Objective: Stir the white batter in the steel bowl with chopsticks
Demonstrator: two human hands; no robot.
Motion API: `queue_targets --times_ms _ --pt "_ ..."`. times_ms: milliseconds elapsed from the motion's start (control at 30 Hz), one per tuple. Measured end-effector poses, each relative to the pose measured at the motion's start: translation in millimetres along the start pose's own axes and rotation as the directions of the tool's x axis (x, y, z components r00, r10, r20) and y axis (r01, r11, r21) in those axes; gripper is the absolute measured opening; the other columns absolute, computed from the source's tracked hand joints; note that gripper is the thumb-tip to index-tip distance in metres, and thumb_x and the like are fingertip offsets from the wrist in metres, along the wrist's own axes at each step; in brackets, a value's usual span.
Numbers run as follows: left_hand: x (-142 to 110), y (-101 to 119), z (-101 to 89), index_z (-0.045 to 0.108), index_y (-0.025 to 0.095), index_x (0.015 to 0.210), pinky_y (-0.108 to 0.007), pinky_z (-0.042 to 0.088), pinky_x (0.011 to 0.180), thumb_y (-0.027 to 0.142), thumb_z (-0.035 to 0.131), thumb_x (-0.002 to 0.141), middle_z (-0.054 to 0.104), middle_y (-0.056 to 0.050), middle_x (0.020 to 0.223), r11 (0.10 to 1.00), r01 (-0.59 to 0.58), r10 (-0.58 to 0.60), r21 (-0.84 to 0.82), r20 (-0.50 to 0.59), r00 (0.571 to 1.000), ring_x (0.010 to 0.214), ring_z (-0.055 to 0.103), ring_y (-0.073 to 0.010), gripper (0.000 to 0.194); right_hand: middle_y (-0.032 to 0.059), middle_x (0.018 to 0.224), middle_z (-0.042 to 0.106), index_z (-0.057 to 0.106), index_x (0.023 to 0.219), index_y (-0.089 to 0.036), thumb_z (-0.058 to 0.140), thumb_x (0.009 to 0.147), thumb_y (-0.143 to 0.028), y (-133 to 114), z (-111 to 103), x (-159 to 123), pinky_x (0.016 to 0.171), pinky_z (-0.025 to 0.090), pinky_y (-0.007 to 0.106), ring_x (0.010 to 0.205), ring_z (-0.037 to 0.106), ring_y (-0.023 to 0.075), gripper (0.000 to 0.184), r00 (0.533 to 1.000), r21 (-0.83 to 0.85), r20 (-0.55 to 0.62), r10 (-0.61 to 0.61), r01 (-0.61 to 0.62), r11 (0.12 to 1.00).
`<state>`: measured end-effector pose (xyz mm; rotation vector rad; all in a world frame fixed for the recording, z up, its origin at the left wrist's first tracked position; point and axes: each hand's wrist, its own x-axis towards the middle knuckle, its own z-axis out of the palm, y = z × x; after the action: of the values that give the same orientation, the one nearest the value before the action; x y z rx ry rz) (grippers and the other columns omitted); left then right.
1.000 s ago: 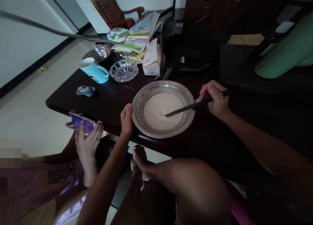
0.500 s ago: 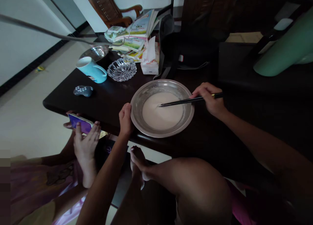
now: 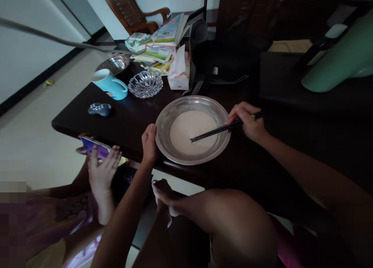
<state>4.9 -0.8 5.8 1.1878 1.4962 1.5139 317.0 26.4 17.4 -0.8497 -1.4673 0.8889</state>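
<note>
Left hand (image 3: pixel 149 144): we pinch the left rim of the metal bowl (image 3: pixel 164 134), thumb up top; fingers underneath are hidden. Likely bracing it against sliding. Bowl is immediately right of this hand, touching.
Metal bowl: upright on the bench (image 3: pixel 128 125), close to the near edge, probably for easy reach.
Pale liquid (image 3: pixel 188 122): pooled in the bowl, surface below the rim; that margin should help contain slop.
Right hand (image 3: pixel 251 122): fingers pressed together on the upper part of the black chopsticks (image 3: pixel 212 133). Reads as a high grip, so our fingers clear the liquid. Bowl is just left of this hand; fingertips overlap its right rim in view, contact we can't tell.
Chopstick run: slants over the bowl's right rim, tips at the liquid near the bowl's middle.
Far left of bowl: grey controller-like item (image 3: pixel 99 109), cut-glass dish (image 3: pixel 145 85), blue mug (image 3: pixel 107 83), all apart from the bowl; seems to give us working room.
Behind bowl: tissue box (image 3: pixel 178 82), then booklet stack (image 3: pixel 159 52), likely just parked.
</note>
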Motion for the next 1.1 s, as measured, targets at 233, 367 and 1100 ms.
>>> queue_targets --times_ms 233,367,1100 --pt "-0.1 -0.4 0.0 0.038 0.02 0.056 -0.021 0.032 0.051 0.045 0.064 0.088 0.032 0.005 0.058 0.999 0.034 -0.034 -0.014 -0.02 0.999 0.055 0.029 -0.0094 0.048 -0.0004 0.059 0.066 0.068 0.073 -0.025 0.057 0.091 -0.059 -0.7 0.1 0.7 0.051 0.054 0.031 0.053 0.066 0.0154 0.041 0.995 0.003 -0.096 0.002 -0.002 1.0" --pt "-0.6 0.5 0.6 0.037 0.02 0.056 -0.022 0.031 0.05 0.045 0.064 0.088 0.031 0.005 0.058 1.0 0.024 -0.024 -0.011 -0.028 0.999 0.055 0.028 -0.0095 0.049 0.0012 0.068 0.071 0.071 0.075 -0.024 0.06 0.09 -0.057 -1.6 0.8 0.8 0.062 0.058 0.033 0.064 0.07 0.0167 0.038 0.999 -0.069 0.031 -0.004 0.007 0.998" --pt "-0.1 -1.2 -0.2 0.036 0.02 0.057 -0.022 0.032 0.051 0.048 0.063 0.085 0.031 0.005 0.058 1.0 0.0 0.0 0.016 -0.01 1.0 0.056 0.027 -0.0095 0.048 0.0004 0.064 0.068 0.068 0.075 -0.025 0.058 0.092 -0.053 2.4 -3.9 3.1 0.058 0.056 0.031 0.061 0.07 0.0167 0.035 0.996 -0.06 -0.066 -0.053 0.049 0.997"
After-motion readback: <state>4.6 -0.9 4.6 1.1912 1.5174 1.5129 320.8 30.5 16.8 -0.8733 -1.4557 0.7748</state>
